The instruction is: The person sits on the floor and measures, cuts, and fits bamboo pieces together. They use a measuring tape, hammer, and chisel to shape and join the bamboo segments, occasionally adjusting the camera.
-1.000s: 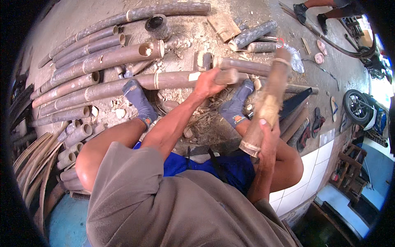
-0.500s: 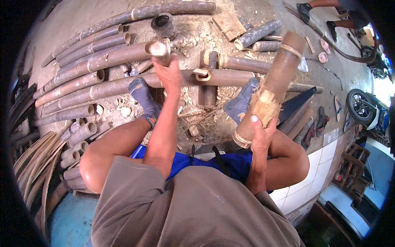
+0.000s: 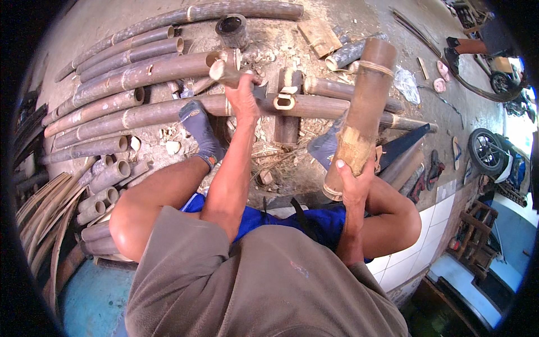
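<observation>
My right hand (image 3: 352,182) grips the lower end of a thick brown bamboo section (image 3: 362,115), held up at a slant with its top end pointing away from me. My left hand (image 3: 244,96) is stretched forward and closed on a short pale bamboo piece (image 3: 225,70) lying among the poles. Below that hand a long bamboo pole (image 3: 140,115) runs across the ground, with a short upright cut piece (image 3: 286,115) set against it. My feet in grey-blue socks (image 3: 200,130) rest by that pole.
Several long bamboo poles (image 3: 129,73) lie stacked at the left, with short cut tubes (image 3: 106,180) nearer me. A dark flat blade (image 3: 405,145) and sandals (image 3: 435,167) lie at the right, beyond them a motorcycle wheel (image 3: 485,153). Another person's feet (image 3: 466,46) show at top right.
My left hand left the long pole, reached farther forward and left, and closed on the short bamboo piece. My right hand lifted the thick section a little higher.
</observation>
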{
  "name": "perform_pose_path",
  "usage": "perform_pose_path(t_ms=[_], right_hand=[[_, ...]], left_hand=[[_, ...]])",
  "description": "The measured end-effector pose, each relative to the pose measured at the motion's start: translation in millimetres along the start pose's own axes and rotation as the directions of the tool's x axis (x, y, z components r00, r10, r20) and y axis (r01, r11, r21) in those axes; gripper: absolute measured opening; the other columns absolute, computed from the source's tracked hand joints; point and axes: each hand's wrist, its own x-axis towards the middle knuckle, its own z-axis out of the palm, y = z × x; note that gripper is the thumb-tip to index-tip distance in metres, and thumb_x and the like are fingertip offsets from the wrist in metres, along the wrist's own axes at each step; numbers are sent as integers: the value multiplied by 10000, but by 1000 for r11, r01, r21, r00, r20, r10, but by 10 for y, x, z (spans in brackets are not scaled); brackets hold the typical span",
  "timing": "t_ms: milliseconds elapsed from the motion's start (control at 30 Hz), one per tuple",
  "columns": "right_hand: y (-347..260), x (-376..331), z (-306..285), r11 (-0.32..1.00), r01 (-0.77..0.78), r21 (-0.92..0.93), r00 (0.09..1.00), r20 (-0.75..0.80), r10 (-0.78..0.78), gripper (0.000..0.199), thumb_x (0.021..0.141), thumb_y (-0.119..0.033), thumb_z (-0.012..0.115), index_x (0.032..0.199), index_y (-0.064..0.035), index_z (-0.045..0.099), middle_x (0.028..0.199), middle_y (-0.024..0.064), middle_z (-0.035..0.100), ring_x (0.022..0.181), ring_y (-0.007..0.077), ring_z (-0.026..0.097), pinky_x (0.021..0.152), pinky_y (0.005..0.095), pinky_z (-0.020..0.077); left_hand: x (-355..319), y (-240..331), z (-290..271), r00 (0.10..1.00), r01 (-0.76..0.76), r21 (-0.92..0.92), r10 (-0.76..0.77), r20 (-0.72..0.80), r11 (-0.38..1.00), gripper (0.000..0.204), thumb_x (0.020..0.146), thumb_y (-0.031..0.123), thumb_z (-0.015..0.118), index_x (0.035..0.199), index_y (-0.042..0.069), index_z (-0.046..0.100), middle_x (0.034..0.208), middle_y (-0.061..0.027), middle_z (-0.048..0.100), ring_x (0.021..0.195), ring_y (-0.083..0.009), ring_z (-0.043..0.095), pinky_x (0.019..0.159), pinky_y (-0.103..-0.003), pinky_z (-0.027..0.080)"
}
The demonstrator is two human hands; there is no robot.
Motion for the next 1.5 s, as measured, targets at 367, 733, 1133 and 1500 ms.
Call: perform_pose_path(t_ms=[367, 733, 1133, 1500], right_hand=[[-6, -3, 262, 1000, -30, 9, 983, 179, 28, 813, 821, -56, 715, 1538, 37, 343, 1292, 168, 637, 1167, 233, 631, 1035, 365, 487], [-40, 156, 375, 990, 57, -132, 966, 256, -22, 848, 804, -77, 735, 1548, 33, 343, 1362, 191, 610, 1238, 255, 604, 1075, 369, 461], [-1189, 1135, 813, 564, 789, -242, 600, 498, -626, 948, 840, -279, 790, 1621, -133, 274, 1252, 217, 668, 1105, 323, 704, 923, 396, 573], [-1738, 1345, 1284, 317, 909, -271, 396, 799, -452, 957, 761, -378, 823, 1592, -267, 362, 1147, 221, 677, 895, 376, 725, 675, 484, 587]], left_hand=[[-145, -240, -49, 995, 96, -179, -88, 51, 979, 222, 934, 185, 696, 850, 41, 550, 717, -41, 558, 622, -136, 542, 792, -458, 635], [-182, -265, -30, 998, 61, -135, -57, 32, 989, 224, 914, 159, 707, 802, 18, 574, 726, -37, 591, 623, -119, 562, 735, -394, 629], [-328, -257, -93, 995, -64, 100, 56, 80, 993, 113, 924, 65, 720, 986, -6, 658, 875, -56, 699, 772, -140, 663, 743, -310, 541], [-288, -573, -240, 974, -219, 150, 208, 85, 964, 277, 919, 67, 692, 1166, -52, 651, 1094, -79, 718, 1004, -175, 656, 917, -327, 506]])
